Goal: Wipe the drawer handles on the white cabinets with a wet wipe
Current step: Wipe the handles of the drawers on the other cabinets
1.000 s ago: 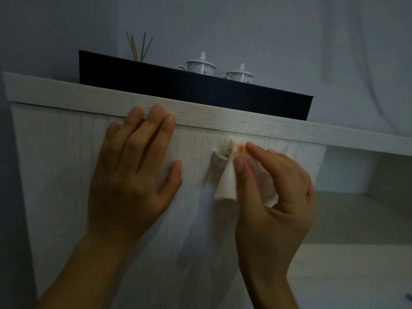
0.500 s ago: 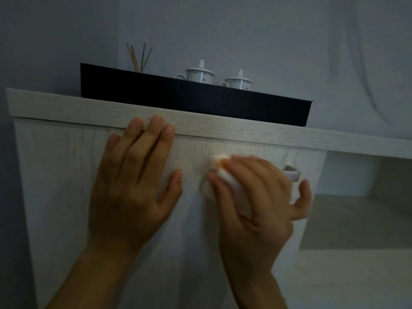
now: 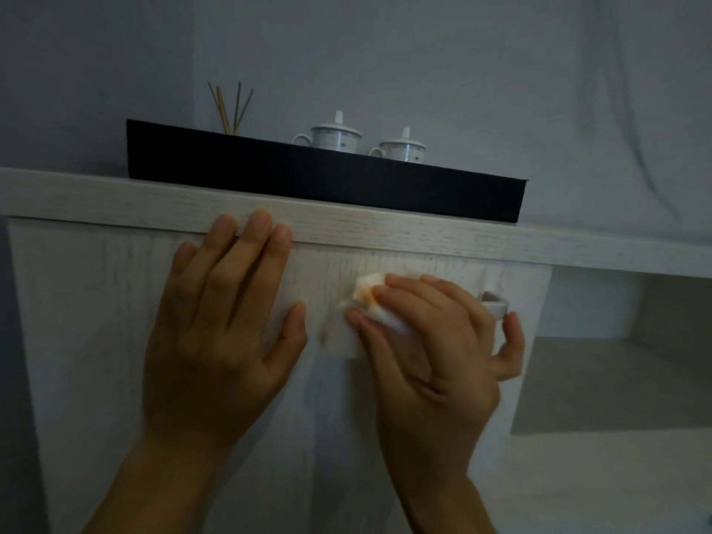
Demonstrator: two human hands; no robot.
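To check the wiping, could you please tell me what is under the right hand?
Under the right hand is the wet wipe, held against the drawer handle. Only the handle's right end shows; the rest is covered.

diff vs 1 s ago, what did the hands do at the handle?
The right hand went from pinching the hanging wet wipe at the left end of the handle to lying over it, with the wipe bunched under its fingers; only the handle's right end shows now. The left hand stayed flat on the drawer front; tray and lidded cups unchanged.
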